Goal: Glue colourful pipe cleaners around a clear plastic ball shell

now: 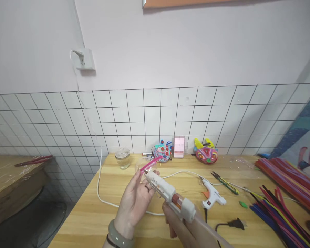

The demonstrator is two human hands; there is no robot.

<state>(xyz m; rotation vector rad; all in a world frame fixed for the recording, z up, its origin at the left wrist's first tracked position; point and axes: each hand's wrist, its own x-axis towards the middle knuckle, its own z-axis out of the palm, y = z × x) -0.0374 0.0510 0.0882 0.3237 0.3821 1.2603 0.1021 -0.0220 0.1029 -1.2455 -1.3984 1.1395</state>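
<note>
My left hand (136, 199), palm up, pinches a bright pink pipe cleaner (152, 163) between thumb and fingers. It points up and to the right. In my right hand (181, 220) is a white hot glue gun (161, 184), with a clear glue stick (209, 230) trailing from its back end. The gun's nozzle is close to the lower end of the pipe cleaner; whether they touch I cannot tell. Behind my left fingers something clear and rounded shows in part.
A second glue gun (212, 195), thread snips (224, 182) and a black plug (236, 224) lie to the right. Pipe cleaner bundles (294, 186) fill the right side. Two decorated figures (162, 151) and a glass jar (122, 159) stand at the back. A white cable (107, 202) crosses the table.
</note>
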